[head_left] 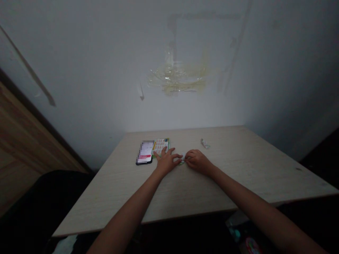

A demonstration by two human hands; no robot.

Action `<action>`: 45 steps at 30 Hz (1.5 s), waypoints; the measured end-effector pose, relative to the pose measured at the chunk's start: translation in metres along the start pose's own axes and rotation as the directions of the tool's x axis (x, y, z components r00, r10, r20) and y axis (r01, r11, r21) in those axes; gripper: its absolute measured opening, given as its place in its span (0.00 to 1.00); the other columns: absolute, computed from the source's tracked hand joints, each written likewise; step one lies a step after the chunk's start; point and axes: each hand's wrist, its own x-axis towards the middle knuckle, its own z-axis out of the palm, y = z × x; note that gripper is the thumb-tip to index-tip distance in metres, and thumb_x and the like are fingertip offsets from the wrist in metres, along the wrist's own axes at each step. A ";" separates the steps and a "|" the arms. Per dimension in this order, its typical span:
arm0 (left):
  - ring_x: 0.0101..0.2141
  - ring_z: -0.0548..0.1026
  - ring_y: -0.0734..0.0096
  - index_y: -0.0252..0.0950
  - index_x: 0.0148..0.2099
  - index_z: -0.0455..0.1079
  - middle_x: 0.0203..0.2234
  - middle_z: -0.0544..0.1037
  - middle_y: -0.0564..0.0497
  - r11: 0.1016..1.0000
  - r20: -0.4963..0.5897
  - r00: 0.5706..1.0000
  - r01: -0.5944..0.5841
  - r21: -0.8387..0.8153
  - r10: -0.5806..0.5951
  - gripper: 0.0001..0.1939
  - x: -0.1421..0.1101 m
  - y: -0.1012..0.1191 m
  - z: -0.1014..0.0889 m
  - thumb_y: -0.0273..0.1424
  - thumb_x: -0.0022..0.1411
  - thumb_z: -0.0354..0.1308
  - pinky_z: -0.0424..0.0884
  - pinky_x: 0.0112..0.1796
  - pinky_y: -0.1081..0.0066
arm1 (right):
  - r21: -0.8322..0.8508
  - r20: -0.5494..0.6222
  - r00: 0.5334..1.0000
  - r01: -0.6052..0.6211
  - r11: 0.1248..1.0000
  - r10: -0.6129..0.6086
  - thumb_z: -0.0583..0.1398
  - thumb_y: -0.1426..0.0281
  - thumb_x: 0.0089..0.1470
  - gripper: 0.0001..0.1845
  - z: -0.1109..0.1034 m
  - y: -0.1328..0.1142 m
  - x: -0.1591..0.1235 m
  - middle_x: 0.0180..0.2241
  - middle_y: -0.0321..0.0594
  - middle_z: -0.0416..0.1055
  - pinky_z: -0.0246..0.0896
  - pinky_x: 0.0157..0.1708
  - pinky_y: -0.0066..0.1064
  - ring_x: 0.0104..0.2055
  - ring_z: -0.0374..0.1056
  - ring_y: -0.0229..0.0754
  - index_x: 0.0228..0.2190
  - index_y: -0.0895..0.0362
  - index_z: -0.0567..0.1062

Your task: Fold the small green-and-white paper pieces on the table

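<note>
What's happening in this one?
A person at a table has the fingers of the left hand and right hand at a small pale piece; its details are too small to tell. A printed card and a phone lie by the left hand, a small scrap beyond the right.

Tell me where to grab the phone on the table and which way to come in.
Best, I think, by the near end, coming from the near left: the phone lies flat, its right edge close against the printed card, with the left hand on that side too, while its near end juts out past the card.
</note>
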 end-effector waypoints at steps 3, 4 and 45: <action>0.66 0.47 0.37 0.65 0.49 0.74 0.64 0.64 0.58 1.000 -0.009 1.000 0.003 0.005 -0.003 0.14 -0.001 0.002 -0.002 0.51 0.61 0.56 0.31 0.54 0.22 | 0.039 -0.005 0.999 0.038 0.999 -0.038 0.60 0.75 0.57 0.08 -0.001 -0.001 -0.001 0.36 0.42 0.77 0.62 0.49 0.38 0.45 0.70 0.43 0.33 0.55 0.80; 0.66 0.47 0.37 0.65 0.49 0.74 0.64 0.64 0.57 1.000 -0.008 1.000 0.003 0.002 -0.003 0.14 -0.001 0.003 -0.002 0.51 0.61 0.56 0.31 0.54 0.22 | 0.048 -0.009 0.999 0.047 0.998 -0.047 0.60 0.75 0.57 0.08 -0.001 -0.002 -0.002 0.36 0.42 0.77 0.62 0.49 0.39 0.44 0.71 0.43 0.32 0.55 0.80; 0.65 0.49 0.38 0.57 0.49 0.75 0.63 0.65 0.56 0.998 -0.076 0.995 0.062 0.020 -0.060 0.15 0.004 0.009 0.003 0.49 0.61 0.58 0.31 0.55 0.23 | 0.012 -0.025 0.999 0.043 0.999 -0.042 0.59 0.76 0.57 0.09 0.008 0.002 0.001 0.34 0.43 0.76 0.61 0.43 0.36 0.39 0.69 0.43 0.28 0.58 0.79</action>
